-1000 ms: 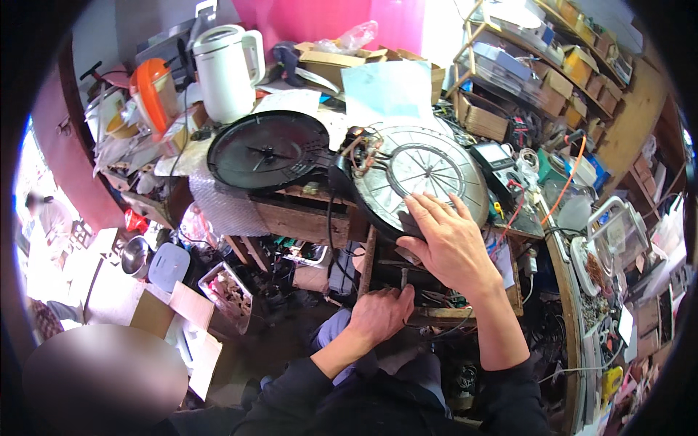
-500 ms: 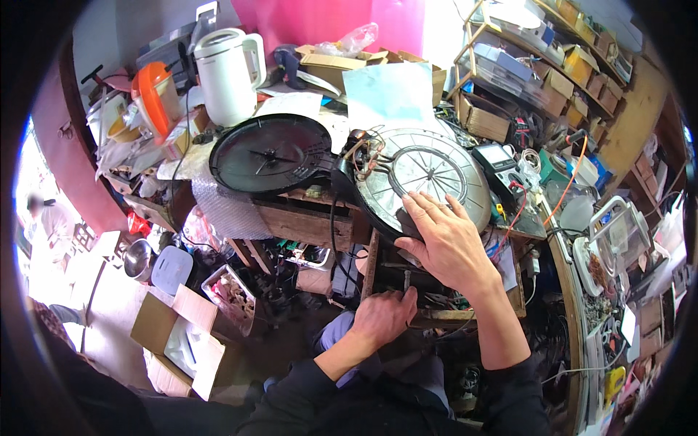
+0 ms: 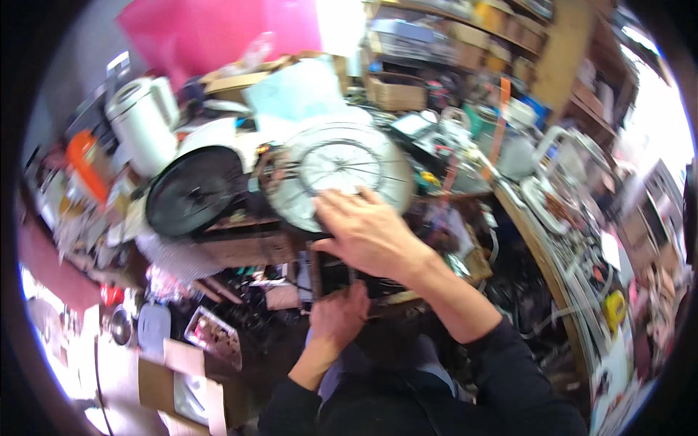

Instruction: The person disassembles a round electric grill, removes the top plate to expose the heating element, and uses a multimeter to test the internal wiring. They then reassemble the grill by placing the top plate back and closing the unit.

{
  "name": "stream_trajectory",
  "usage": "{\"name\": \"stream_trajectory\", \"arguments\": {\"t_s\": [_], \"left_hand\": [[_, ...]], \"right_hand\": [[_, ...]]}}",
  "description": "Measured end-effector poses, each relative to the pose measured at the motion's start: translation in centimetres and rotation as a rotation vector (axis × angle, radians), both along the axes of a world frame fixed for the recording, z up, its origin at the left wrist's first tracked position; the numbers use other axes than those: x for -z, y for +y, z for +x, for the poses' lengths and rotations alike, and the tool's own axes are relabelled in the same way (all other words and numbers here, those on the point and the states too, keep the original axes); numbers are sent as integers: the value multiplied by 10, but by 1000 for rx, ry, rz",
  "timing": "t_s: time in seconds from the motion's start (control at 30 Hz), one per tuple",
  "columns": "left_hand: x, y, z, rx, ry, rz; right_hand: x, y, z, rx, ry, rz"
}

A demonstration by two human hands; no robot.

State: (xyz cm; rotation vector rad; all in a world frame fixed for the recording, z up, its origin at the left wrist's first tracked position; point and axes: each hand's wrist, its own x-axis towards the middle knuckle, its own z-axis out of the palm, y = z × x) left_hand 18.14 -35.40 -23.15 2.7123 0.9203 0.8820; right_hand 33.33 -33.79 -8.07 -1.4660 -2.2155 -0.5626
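Observation:
The underside of a round electric pan, a silvery metal plate with a ring and radiating lines, lies on the bench. My right hand rests flat on its near edge, fingers outstretched. To the left is a black round cover, with loose wires between it and the plate. My left hand is closed below the plate, at the front of an open drawer. A slim metal rod sticks up from its fingers; blur hides the rod's kind.
A white jug-shaped appliance and an orange-rimmed container stand at the back left. A meter with a screen lies right of the plate. Shelves with boxes rise behind. An open cardboard box sits on the floor at left.
The whole view has swung to the right and blurred, so the bench appears further left. My right hand stays on the plate, and my left stays closed by the drawer.

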Motion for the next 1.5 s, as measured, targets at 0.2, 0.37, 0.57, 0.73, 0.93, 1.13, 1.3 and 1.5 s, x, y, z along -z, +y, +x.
{"name": "stream_trajectory", "arguments": {"t_s": [0.2,0.37,0.57,0.73,0.93,1.13,1.3,1.5], "left_hand": [[-7,2,1,-12,-60,20],[0,4,3,18,-70,65],[8,9,1,40,-64,93],[9,10,0,31,-7,73],[6,9,1,9,-53,52],[3,7,0,-8,-16,24],[1,3,4,-65,65,-3],[10,5,4,-96,-5,89]], "right_hand": [[17,7,-6,6,90,53],[27,6,-5,-7,175,93],[32,-1,-4,13,216,157],[33,-3,-3,73,242,116],[40,3,-4,66,231,136],[39,-23,7,91,301,186],[23,-80,19,283,270,291],[-20,-174,45,1005,8,66]]}}
